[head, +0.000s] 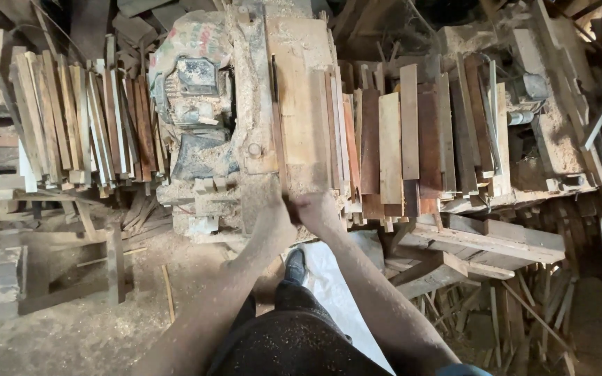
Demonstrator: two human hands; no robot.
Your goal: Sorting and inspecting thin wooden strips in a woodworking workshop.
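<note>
My left hand (273, 219) and my right hand (317, 209) meet at the near end of a thin wooden strip (278, 132) that stands on edge on the dusty saw table (301, 104). Both hands grip that end of the strip, fingers closed around it. The strip runs away from me along the table, beside a wide pale board (304, 83). Sawdust coats both forearms. A grey motor (193, 97) sits left of the strip.
Stacks of short wooden slats lie to the right (412, 139) and to the left (71, 118) of the table. Offcuts and planks pile up on the right (496, 244). My shoe (295, 264) stands on the sawdust-covered floor (92, 320) beside a white sheet (336, 278).
</note>
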